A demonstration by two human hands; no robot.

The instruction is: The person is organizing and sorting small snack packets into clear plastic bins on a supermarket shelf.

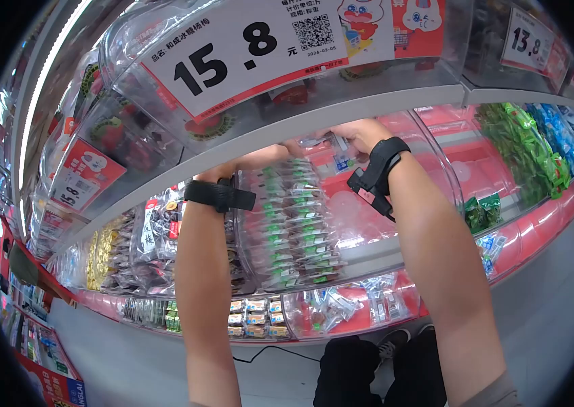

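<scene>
My left hand [260, 159] reaches under the grey shelf edge, at the far end of stacked rows of small clear packets with green marks [297, 230]. Its fingers are mostly hidden by the edge and the packets. My right hand [363, 133] is a little to the right, partly behind the same edge, its fingers closed on a small clear packet with blue and white print [342, 154]. Both hands are inside a clear-walled bin with a pink-red base [365, 217]. Black straps circle both wrists.
Above hangs a shelf with a large 15.8 price sign [232, 61]; its grey edge [260, 136] crosses over my hands. Dark and gold packets [104, 247] fill bins at left, green packets [521, 142] at right. A lower tier [351, 305] holds more snacks. A black cable [276, 348] lies on the floor.
</scene>
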